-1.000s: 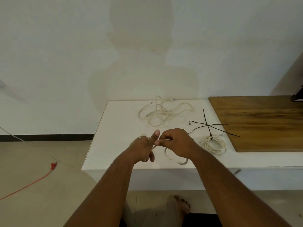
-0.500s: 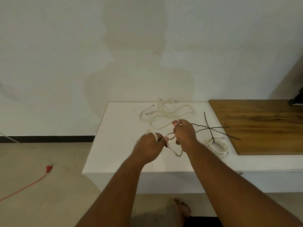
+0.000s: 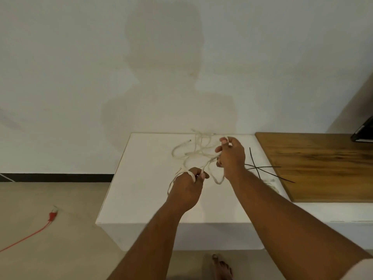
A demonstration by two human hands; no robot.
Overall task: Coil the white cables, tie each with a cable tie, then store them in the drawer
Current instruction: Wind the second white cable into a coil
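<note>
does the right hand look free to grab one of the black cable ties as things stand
Probably not yet. The right hand is pinching the white cable that the left hand also holds. The black cable ties lie uncovered just beside it, so the path is clear once it lets go.

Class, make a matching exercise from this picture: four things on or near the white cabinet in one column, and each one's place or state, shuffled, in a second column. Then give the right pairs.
Things
1. cable ties
2. loose cable
3. red plug
4. wooden board

Places or states
A. on the floor, left of the cabinet
B. black, crossed, beside the right hand
C. covers the top's right part
D. uncoiled, near the wall

Pairs: 1-B, 2-D, 3-A, 4-C
</note>
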